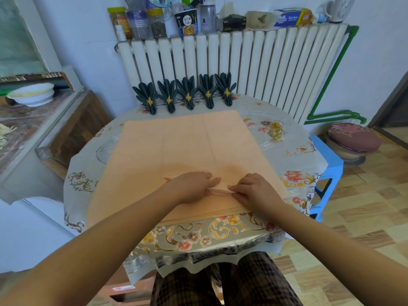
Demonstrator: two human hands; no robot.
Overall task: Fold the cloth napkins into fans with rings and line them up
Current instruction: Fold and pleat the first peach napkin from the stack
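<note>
Both hands work the near edge of the peach napkin (185,142) at 6 o'clock on the counter (293,155). Left hand (191,186) and right hand (256,191) each pinch a narrow pleat between them. Five dark green fan napkins (187,91), ringed in gold, stand in a row at 12 o'clock. Loose gold rings (277,130) lie at 2 o'clock.

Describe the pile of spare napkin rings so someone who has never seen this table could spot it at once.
Start at the white radiator behind the round table. On the table's right side, beside the peach cloth, lies a small heap of gold rings. Unlike the rings on the five dark green fans along the back edge, these are loose and hold no napkin.
</note>
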